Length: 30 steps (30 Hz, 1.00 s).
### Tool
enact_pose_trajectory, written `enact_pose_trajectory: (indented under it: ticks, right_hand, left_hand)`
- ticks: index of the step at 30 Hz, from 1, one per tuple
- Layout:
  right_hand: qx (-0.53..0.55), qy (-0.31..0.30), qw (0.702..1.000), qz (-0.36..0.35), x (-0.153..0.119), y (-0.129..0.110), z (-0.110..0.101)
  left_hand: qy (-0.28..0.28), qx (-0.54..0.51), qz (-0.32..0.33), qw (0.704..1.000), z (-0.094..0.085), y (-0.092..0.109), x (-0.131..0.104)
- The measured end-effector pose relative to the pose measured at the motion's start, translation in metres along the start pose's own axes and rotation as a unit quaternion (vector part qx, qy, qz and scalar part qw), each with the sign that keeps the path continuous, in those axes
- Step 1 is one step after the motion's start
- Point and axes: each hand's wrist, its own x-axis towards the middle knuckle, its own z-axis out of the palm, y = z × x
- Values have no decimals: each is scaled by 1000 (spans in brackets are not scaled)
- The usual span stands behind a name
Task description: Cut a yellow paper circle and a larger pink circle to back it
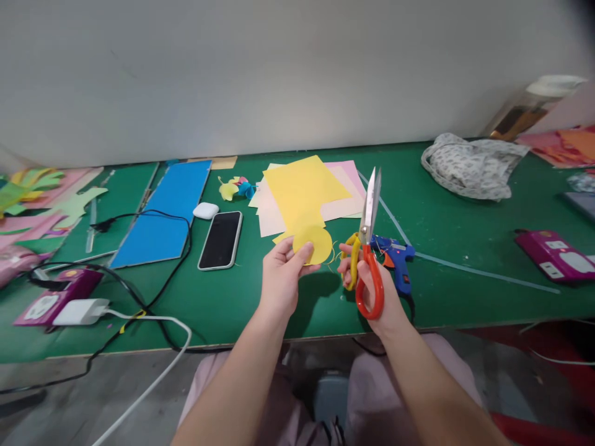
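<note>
Pinched between the thumb and fingers of my left hand (286, 266) is a round yellow paper disc (318, 243). My right hand (383, 288) holds a pair of scissors (367, 217), with one red and one yellow handle and the blades pointing up and away from me. The blades look almost closed. Just beyond the disc lies a larger cut sheet of yellow paper (302, 186), on top of pink and pale sheets (272, 214). Thin yellow paper trimmings (333, 257) lie between my hands. A blue glue gun (397, 257) rests behind my right hand, partly hidden by it.
Left of the paper are a phone (220, 241), a white earphone case (206, 210), small paper flowers (237, 188) and a blue board (165, 210). Cables cross the left side near a purple power strip (60, 297). A patterned cloth bag (471, 166) and another purple strip (555, 255) lie right.
</note>
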Motion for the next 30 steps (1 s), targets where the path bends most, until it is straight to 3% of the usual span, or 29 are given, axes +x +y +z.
enact_pose_trajectory:
  ticks: [7,14,18,20,25,30]
  right_hand:
    - [-40,5,999,-16,3,10,-3]
    - [-141,28,988,48,1,-5,8]
    - [-133,37,990,41,2,-8,11]
    - [-114,51,992,27,3,-8,9]
    - [-96,101,990,1,5,-7,3]
    - [-134,89,987,-26,4,-8,3]
  left_hand:
    - [0,10,7,1000,-2,-1,0]
    - [8,24,22,999,-2,1,2]
    - [-6,84,46,995,-3,4,3]
    - [-40,147,45,987,-5,7,2]
    - [-202,276,-9,940,-13,8,0]
    - [-254,298,-28,920,-17,3,3]
